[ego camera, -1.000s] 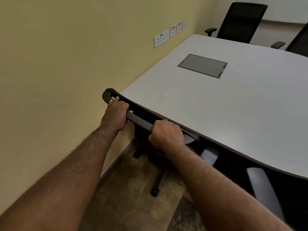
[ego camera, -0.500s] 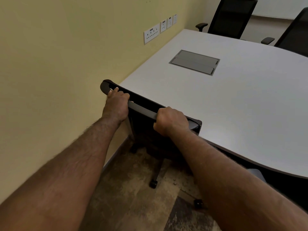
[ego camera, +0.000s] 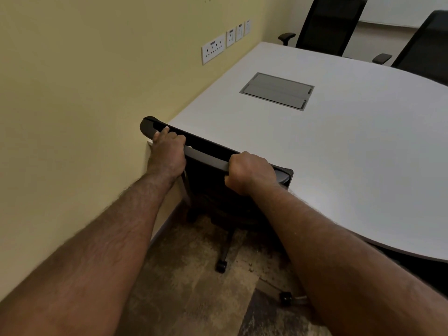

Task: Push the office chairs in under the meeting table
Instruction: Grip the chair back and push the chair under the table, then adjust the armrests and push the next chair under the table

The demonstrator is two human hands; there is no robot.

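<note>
Black mesh-backed office chair (ego camera: 218,187) sits tucked against the pale grey meeting surface (ego camera: 339,154); both hands, left (ego camera: 167,154) and right (ego camera: 249,173), curl round its top rail. Push evenly, keeping it off the wall.

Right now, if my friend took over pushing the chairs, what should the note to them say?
Left hand: grips the top rail of the chair's back, near the wall.
Right hand: grips the same rail further right.
Chair: its back stands right at the edge of the meeting table, seat hidden under it, wheels on the floor.
Done: this chair looks about pushed in.
Left: let go, then check the two far chairs, which stand at the table's far edge; whether they need pushing cannot be told.
</note>
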